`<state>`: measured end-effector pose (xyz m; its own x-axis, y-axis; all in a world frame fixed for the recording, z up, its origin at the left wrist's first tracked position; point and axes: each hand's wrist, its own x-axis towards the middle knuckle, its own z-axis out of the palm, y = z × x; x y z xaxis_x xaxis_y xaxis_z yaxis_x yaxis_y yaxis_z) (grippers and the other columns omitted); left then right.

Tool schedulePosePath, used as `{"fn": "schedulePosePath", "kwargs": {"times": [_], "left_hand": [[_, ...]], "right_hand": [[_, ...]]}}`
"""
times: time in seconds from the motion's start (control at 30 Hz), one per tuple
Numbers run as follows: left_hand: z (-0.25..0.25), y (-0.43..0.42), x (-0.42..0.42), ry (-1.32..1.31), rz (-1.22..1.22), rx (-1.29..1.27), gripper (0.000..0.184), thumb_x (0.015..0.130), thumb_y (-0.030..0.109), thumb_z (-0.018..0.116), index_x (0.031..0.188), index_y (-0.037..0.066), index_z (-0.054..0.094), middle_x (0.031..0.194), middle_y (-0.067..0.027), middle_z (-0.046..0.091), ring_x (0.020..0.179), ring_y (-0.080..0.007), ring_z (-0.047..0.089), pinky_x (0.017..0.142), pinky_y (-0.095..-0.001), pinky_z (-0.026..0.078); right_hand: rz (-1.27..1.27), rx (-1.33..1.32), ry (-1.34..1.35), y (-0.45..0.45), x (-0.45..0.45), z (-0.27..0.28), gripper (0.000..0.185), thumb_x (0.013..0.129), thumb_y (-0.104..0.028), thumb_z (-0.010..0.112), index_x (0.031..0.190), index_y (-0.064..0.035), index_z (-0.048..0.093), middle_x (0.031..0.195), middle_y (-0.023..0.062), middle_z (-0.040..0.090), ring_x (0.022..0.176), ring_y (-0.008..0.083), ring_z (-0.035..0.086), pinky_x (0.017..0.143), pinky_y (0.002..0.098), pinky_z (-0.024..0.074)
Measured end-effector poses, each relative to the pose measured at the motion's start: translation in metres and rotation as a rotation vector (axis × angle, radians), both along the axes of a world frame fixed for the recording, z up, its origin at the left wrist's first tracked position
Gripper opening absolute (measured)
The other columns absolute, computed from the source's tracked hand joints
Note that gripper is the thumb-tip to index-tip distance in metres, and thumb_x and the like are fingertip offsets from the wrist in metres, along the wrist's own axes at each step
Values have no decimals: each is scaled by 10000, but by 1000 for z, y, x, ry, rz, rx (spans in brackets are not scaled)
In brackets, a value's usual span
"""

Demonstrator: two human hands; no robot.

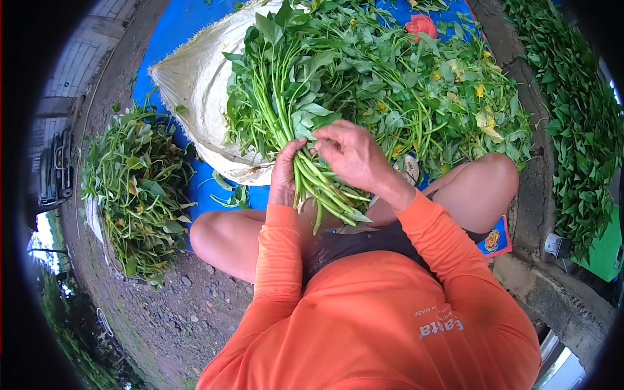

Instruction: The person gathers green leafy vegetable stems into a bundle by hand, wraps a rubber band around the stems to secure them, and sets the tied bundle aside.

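Orange long-sleeved shirt (364, 312), lower centre of frame; white lettering (441, 327) on its front; dark shorts (327, 252), mid-frame.

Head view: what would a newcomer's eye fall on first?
Probably the bright orange shirt, filling the bottom centre. Next would be the bundle of long green stems at the centre, gripped in the left hand, with the right hand close beside it. Beyond the hands, a big leafy heap spreads over a blue tarp towards the upper right.
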<state>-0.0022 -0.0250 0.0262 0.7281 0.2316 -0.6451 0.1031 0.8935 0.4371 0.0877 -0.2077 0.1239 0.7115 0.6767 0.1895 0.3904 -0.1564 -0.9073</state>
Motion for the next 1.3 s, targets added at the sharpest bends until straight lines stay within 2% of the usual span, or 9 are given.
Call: {"fn": "schedulePosePath", "kwargs": {"times": [0.1, 0.27, 0.3, 0.53, 0.73, 0.87, 1.0, 1.2, 1.3], "left_hand": [[29, -11, -4, 54, -26, 137, 165, 927, 156, 785, 1008, 56, 682, 787, -105, 746, 592, -210, 722, 503, -342, 640], [37, -28, -5, -14, -85, 347, 187, 909, 136, 788, 1017, 41, 670, 822, -84, 720, 675, -180, 717, 589, -340, 653], [39, -34, -5, -26, -78, 389, 204, 905, 147, 801, 1020, 42, 670, 824, -82, 720, 682, -182, 722, 582, -338, 651], [32, -32, -10, -1, -98, 447, 247, 898, 118, 782, 1082, 24, 646, 875, -78, 707, 721, -176, 717, 618, -341, 653], [33, -34, -8, -25, -91, 440, 263, 898, 162, 808, 1079, 23, 677, 892, -95, 730, 717, -179, 729, 602, -326, 652], [29, -32, -9, -20, -111, 402, 364, 971, 309, 803, 1177, 31, 693, 923, -74, 747, 742, -159, 744, 638, -295, 662], [17, -28, -12, -106, -70, 152, 379, 1007, 350, 785, 1229, 65, 672, 1018, -70, 752, 783, -182, 754, 640, -317, 671], [30, -33, -6, -177, -29, -118, 469, 1042, 416, 724, 1331, 54, 648, 1031, -120, 770, 890, -220, 775, 740, -347, 684], [8, -13, -7, -245, -151, -48, 465, 1013, 412, 746, 1251, 24, 651, 974, -164, 757, 817, -269, 775, 761, -388, 685]], "right_hand": [[-163, 149, 208, 13, 40, 1, 225, 973, -156, 764, 1099, 31, 771, 913, 60, 736, 784, 124, 662, 708, 298, 535], [-276, -66, 646, 47, 92, -5, 272, 940, -243, 838, 942, 15, 753, 824, 33, 715, 662, 97, 605, 559, 261, 466], [-296, 47, 528, 53, 98, -31, 302, 938, -289, 848, 910, -7, 744, 829, 38, 721, 630, 101, 602, 519, 254, 449], [-317, 410, 727, 26, 56, -29, 244, 957, -190, 838, 1036, 28, 762, 952, 83, 776, 791, 139, 726, 629, 263, 567], [-271, 321, 591, 16, 48, -36, 239, 1006, -217, 791, 1136, -16, 776, 1063, 86, 804, 904, 159, 757, 705, 283, 589], [-142, 497, 520, 4, 26, -2, 247, 1069, -258, 713, 1186, -48, 770, 1176, 103, 796, 1040, 169, 751, 795, 307, 599], [81, 696, 936, -10, 9, -10, 240, 1123, -259, 614, 1274, -86, 682, 1294, 143, 741, 1186, 251, 719, 935, 400, 594], [118, 507, 948, -25, -13, -24, 263, 1118, -278, 628, 1220, -41, 681, 1110, 97, 754, 1085, 222, 737, 925, 382, 612], [187, 336, 826, -24, -25, -24, 264, 1118, -248, 629, 1220, -9, 681, 1029, 83, 748, 1004, 191, 746, 904, 353, 613]]}}
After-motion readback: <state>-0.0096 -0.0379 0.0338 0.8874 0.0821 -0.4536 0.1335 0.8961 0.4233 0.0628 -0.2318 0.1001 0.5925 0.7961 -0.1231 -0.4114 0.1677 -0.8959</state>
